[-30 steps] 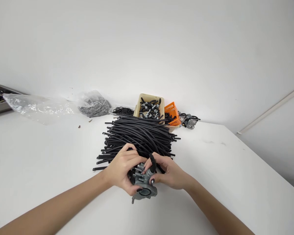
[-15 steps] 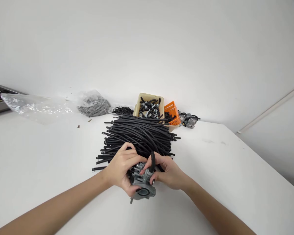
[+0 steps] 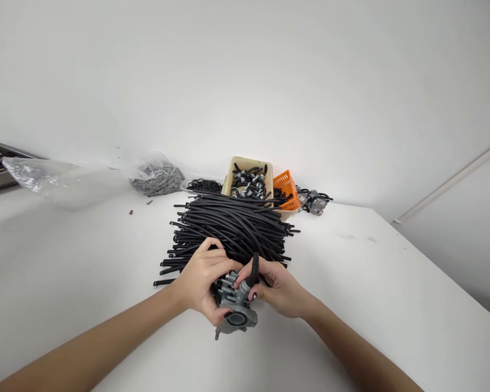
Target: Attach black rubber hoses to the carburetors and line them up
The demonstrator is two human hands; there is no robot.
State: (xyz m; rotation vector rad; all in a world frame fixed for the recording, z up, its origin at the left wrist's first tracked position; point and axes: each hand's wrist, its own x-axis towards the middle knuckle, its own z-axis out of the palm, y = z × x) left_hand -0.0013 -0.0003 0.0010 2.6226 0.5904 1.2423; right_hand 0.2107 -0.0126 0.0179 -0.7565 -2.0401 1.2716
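Note:
A grey metal carburetor (image 3: 236, 305) is held over the near part of the table, its round bore facing me. My left hand (image 3: 202, 277) wraps round its left side, thumb by the bore and fingers over the far side. At its upper right stands a threaded metal cap with a short black rubber boot (image 3: 255, 269) rising from it. My right hand (image 3: 275, 286) closes round this cap, thumb and index finger on either side. Just beyond both hands lies a pile of black rubber hoses (image 3: 232, 226). Some fingertips are hidden behind the carburetor.
Behind the hoses stand a cream bin (image 3: 251, 161) of caps with boots and an orange basket (image 3: 288, 190) of black parts. Another carburetor (image 3: 317, 204) lies to their right. Leftward are black rings (image 3: 204, 185), a bag of grey parts (image 3: 157, 177), clear plastic (image 3: 65, 177) and a tray (image 3: 12, 179).
Almost nothing differs. The carburetor and both hands have shifted very slightly left, with the grip of each hand the same.

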